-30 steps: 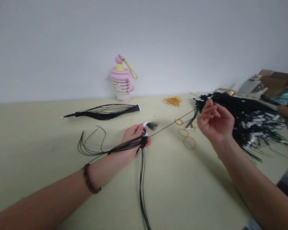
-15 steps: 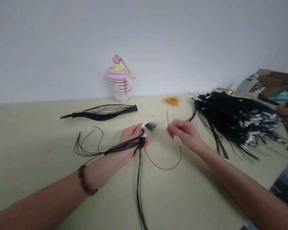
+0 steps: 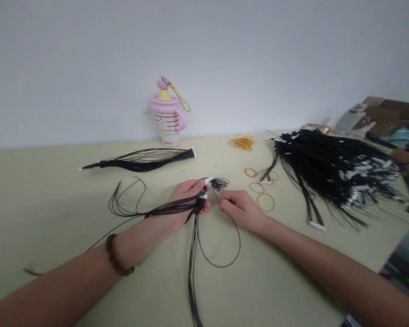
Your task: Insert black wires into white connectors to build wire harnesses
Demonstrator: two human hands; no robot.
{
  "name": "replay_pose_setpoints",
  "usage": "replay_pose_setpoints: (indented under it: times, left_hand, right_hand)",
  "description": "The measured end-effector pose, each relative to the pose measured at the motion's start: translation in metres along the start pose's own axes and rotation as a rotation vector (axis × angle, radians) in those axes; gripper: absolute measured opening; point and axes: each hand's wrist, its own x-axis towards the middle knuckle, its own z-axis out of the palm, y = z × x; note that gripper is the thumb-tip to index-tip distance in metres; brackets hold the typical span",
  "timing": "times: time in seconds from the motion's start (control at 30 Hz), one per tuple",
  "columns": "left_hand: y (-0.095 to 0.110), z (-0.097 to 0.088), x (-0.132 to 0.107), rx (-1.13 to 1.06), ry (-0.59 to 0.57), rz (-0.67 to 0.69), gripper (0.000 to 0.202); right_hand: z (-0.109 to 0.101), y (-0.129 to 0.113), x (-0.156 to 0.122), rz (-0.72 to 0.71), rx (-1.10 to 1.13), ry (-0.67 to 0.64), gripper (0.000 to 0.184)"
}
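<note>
Black wire bundle sits clenched in your left hand, and your right hand, pinched shut, has brought 1 looped wire over from the big wire pile.

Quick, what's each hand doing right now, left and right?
Left hand: closed, holding a bundle of thin black cords.
Right hand: closed, fingers pinching a thin black cord.

Left hand curled shut, left forearm angled in from lower left. Right hand just beside it, fingertips pinched together, right forearm angled in from lower right.
</note>
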Motion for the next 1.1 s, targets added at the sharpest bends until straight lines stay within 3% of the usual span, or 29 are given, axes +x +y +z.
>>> replay_pose_setpoints:
  times: [1.1]
  left_hand:
    - [0.0013,-0.0003,-0.0013,0.013,-0.039,-0.004,0.026]
  right_hand:
    - [-0.0056,-0.0012,0.0010,0.001,0.040,-0.112,0.023]
